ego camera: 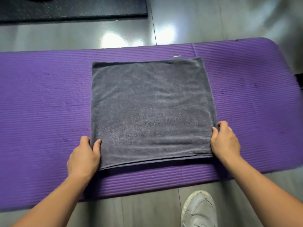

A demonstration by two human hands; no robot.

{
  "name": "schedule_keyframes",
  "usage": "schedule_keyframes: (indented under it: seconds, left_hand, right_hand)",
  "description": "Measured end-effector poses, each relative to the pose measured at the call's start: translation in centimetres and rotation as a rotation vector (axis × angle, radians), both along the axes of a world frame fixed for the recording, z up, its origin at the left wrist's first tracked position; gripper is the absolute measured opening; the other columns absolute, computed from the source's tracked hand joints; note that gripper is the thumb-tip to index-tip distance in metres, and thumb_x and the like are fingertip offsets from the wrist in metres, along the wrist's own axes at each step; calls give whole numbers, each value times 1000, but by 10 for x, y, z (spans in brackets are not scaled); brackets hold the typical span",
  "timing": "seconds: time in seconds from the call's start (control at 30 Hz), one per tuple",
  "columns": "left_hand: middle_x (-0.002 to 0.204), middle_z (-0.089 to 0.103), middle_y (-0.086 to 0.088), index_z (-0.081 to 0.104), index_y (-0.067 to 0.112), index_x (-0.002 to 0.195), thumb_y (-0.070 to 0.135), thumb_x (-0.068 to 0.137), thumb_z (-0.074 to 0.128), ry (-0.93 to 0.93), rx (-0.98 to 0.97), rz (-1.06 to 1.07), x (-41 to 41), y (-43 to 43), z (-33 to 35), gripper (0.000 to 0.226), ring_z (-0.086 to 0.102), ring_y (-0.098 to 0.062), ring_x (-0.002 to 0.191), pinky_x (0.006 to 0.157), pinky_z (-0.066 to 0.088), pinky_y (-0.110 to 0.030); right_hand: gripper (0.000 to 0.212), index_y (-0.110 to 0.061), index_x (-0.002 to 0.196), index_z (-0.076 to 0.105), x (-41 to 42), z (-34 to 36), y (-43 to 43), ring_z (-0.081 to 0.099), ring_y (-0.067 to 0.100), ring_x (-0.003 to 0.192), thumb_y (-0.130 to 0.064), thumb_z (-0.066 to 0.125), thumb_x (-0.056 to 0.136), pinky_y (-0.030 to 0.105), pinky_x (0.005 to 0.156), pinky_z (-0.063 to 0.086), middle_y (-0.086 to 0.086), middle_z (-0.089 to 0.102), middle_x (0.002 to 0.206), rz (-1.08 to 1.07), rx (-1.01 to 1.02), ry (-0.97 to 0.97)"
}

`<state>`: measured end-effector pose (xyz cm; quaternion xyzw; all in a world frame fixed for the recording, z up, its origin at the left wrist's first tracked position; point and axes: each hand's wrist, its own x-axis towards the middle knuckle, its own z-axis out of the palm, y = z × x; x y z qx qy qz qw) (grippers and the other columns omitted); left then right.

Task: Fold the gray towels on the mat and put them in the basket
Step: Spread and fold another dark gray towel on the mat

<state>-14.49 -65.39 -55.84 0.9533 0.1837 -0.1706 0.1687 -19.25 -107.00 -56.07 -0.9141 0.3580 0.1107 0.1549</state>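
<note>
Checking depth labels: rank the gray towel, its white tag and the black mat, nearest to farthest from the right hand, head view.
1. gray towel, gripped by the right hand.
2. white tag, on the towel's far edge.
3. black mat, far left.

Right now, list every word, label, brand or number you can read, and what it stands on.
No text can be read in this view.
The small pale tag at the far edge of the gray towel: too small and blurred to read.
The white shoe: no legible brand or mark.
The purple mat: no print shows.
</note>
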Motion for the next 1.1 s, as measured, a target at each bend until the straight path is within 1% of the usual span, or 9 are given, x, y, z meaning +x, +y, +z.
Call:
schedule_keyframes:
  seconds: [0.13,0.23,0.33,0.5,0.63,0.77,0.87,1.0,1.1]
  left_hand:
    - [102,68,-20,43,16,110,59,95,53,15,8,-7,-5,-3,4,46,64,-45,95,72,40,-44]
    - [103,70,-15,48,18,109,62,91,58,15,-9,34,-4,-5,5,48,64,-43,97,72,42,-43]
    - [101,71,-12,53,19,105,61,89,62,2,-56,98,0,-6,4,46,65,-40,98,73,46,-43]
    - [90,70,-1,59,20,94,54,86,71,15,-201,243,4,-5,4,37,66,-32,94,77,50,-41]
    - [84,70,3,61,20,86,48,85,74,37,-265,275,-7,-3,3,31,66,-25,85,76,52,-41]
    - [72,66,10,62,21,78,39,84,77,19,-324,350,-16,3,1,25,64,-15,73,65,42,-34]
    - [65,63,14,63,22,77,35,84,78,37,-361,367,-19,7,3,21,57,0,64,59,36,-25]
    - [61,62,25,64,22,76,28,85,77,104,-483,377,-24,16,6,17,55,4,54,54,37,-15]
    - [67,72,11,69,18,78,20,85,79,121,-614,486,-23,27,4,12,65,-2,58,61,48,-24]
  right_hand:
    - [42,-6,130,51,-5,0,2,55,48,107,-28,60,96,56,88,45,25,52,120,44,-161,-63]
    - [35,-6,117,62,5,-3,9,54,44,101,-20,71,86,55,87,46,21,55,114,274,-225,-239]
    - [22,-10,105,66,43,1,36,59,37,94,-22,66,87,47,81,52,11,61,105,594,-44,-313]
    - [15,-14,107,68,154,22,114,62,28,97,-21,63,95,37,87,50,5,65,103,939,280,-200]
    - [25,-15,119,69,252,30,192,62,20,106,-26,60,98,21,88,38,4,67,120,953,400,-195]
    - [33,-15,124,67,333,21,258,61,27,116,-30,60,95,32,95,47,10,64,128,937,379,-208]
    - [30,-15,113,70,367,15,281,62,27,104,-34,67,91,30,83,48,10,64,119,929,318,-124]
    - [16,-12,93,66,389,13,290,58,25,93,-27,70,89,29,76,45,8,63,98,1007,251,13]
    - [13,-18,84,66,403,18,296,54,18,83,-28,74,87,25,69,38,5,62,87,963,309,0]
